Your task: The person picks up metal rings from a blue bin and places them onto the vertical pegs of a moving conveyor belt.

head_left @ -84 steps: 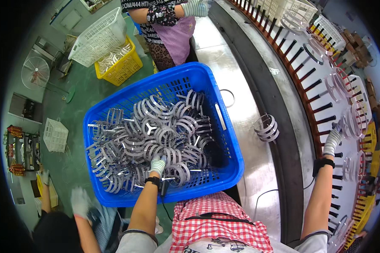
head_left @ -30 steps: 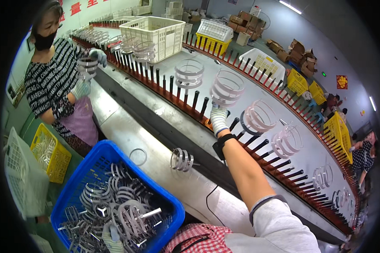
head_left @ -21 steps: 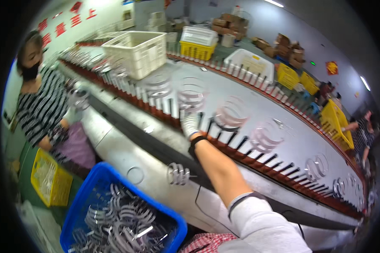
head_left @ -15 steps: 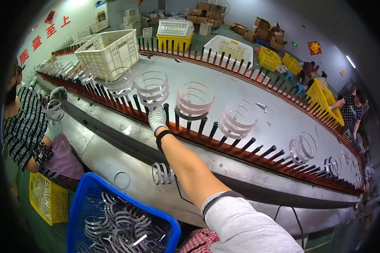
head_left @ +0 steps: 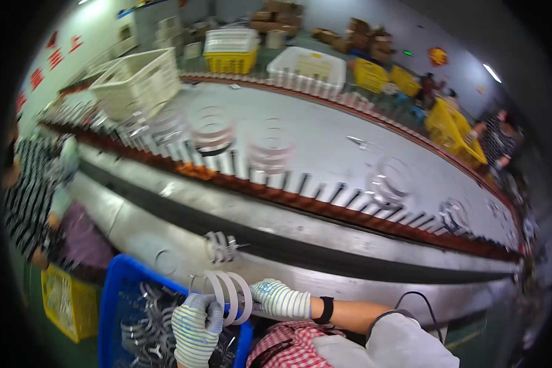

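My left hand (head_left: 196, 330), in a striped knit glove, is closed on a pale ringed plastic piece (head_left: 230, 297) of several curved bands joined together. The piece is held upright over the near rim of a blue basket (head_left: 113, 294). My right hand (head_left: 282, 300), in a matching glove with a black band at the wrist, grips the piece from its right side; its fingertips are partly hidden behind the bands. Similar grey and clear ringed pieces lie heaped in the basket. Another ringed piece (head_left: 221, 245) lies on the metal ledge beyond my hands.
A long conveyor (head_left: 313, 147) edged with upright black pegs crosses ahead, with clear ringed pieces along it. A white crate (head_left: 135, 83) stands on its left. To my left sits a co-worker (head_left: 37, 190) beside a yellow basket (head_left: 67, 303). A black cable (head_left: 420, 294) loops at right.
My right hand has drawn back from the conveyor pegs to the blue basket. My left hand has come into view with the ringed piece. The whole view has shifted and blurred.
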`<state>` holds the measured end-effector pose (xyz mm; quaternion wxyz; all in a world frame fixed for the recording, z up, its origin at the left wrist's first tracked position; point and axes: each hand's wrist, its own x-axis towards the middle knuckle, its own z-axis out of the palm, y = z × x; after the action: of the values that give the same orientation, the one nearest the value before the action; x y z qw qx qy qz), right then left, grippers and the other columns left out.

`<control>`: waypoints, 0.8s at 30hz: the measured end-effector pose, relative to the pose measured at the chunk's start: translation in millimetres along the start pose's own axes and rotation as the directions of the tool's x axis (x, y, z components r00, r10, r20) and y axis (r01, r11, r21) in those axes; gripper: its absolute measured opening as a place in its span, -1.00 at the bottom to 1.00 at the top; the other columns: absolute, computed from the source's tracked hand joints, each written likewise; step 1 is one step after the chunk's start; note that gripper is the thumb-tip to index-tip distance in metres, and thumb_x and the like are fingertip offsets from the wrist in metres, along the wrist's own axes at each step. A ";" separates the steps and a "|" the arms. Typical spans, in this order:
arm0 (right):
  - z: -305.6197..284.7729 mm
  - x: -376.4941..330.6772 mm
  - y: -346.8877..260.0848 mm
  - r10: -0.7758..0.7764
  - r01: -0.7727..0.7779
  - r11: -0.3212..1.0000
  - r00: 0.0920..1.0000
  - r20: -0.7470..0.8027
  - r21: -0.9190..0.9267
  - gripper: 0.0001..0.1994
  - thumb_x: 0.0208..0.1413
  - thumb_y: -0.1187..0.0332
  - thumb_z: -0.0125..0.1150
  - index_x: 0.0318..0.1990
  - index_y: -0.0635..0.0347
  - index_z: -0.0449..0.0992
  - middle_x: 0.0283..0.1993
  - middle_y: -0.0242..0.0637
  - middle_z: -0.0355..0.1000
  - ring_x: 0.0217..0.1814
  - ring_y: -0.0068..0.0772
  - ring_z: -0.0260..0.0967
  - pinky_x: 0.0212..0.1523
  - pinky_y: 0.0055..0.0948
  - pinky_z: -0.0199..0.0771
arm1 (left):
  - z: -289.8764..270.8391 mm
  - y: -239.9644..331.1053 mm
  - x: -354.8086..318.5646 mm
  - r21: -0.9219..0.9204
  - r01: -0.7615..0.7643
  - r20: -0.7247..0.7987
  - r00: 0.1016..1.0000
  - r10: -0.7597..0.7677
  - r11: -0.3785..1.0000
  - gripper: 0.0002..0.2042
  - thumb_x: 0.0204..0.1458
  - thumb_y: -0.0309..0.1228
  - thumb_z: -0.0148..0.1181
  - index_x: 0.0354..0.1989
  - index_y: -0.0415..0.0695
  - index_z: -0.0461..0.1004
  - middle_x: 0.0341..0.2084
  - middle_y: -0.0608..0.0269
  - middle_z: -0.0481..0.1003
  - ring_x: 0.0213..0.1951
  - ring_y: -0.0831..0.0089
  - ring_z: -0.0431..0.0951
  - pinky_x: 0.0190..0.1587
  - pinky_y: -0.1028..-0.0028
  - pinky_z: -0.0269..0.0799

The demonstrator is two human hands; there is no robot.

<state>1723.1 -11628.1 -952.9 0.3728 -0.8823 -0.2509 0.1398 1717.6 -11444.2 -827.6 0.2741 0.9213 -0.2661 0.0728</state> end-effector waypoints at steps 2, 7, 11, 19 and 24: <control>4.2 -18.4 29.2 0.017 -0.013 1.000 0.986 -0.167 0.026 -0.63 0.00 0.21 0.13 -0.10 0.28 0.36 -0.16 -0.14 0.42 -0.10 -0.23 0.39 -0.13 -0.30 0.36 | 1.8 33.3 19.6 0.201 -0.249 -0.045 0.964 0.263 0.947 -0.77 -0.14 -0.43 0.14 -0.27 -0.22 0.43 -0.39 0.04 0.42 -0.36 0.16 0.42 -0.30 0.30 0.31; -3.9 -132.7 111.5 0.336 0.067 0.908 0.475 -0.813 0.414 -0.63 0.07 0.32 0.01 0.04 0.24 0.27 0.00 -0.21 0.31 0.06 -0.32 0.24 0.04 -0.36 0.27 | -19.4 43.8 0.0 0.095 -0.344 -0.340 0.871 0.355 0.934 -0.40 0.01 0.01 0.00 0.02 -0.31 0.28 -0.04 -0.08 0.29 -0.08 0.14 0.35 -0.01 0.30 0.24; -87.5 -183.8 170.5 0.204 -0.804 0.590 0.062 -0.977 0.072 -0.58 0.10 0.47 -0.15 0.16 0.26 0.15 0.17 -0.16 0.16 0.25 -0.26 0.05 0.22 -0.32 0.13 | -6.1 -16.7 -16.5 -0.140 -0.094 -0.197 0.978 0.065 0.986 -0.64 0.09 -0.39 -0.07 0.05 -0.29 0.26 -0.04 0.04 0.28 -0.10 0.35 0.34 -0.03 0.45 0.25; -90.4 -201.9 347.6 0.186 -0.883 -0.030 0.455 -0.871 -0.468 -0.76 -0.03 0.43 -0.07 -0.18 0.16 0.42 -0.20 -0.12 0.38 -0.16 -0.35 0.35 -0.02 -0.29 0.31 | 14.8 -160.8 -123.5 -0.392 0.517 -0.221 0.750 -0.623 0.761 -0.71 0.12 -0.35 -0.08 -0.07 -0.28 0.34 -0.28 0.22 0.41 -0.22 0.47 0.36 -0.16 0.49 0.31; -121.3 -170.4 326.4 0.250 -0.827 0.439 0.487 -0.837 -0.351 -0.76 0.04 0.29 -0.08 -0.31 0.23 0.48 -0.33 -0.11 0.44 -0.24 -0.30 0.41 -0.22 -0.31 0.38 | 25.9 -259.9 -233.3 -0.504 0.649 -0.240 0.529 -0.814 0.570 -0.72 0.08 -0.31 -0.01 -0.16 -0.25 0.44 -0.39 0.29 0.44 -0.30 0.51 0.35 -0.19 0.52 0.29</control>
<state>1743.9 -11987.2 -1097.6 -0.0216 -0.9627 0.1985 -0.1825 1657.3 -11169.2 -1035.9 0.4923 0.8360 0.2162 0.1092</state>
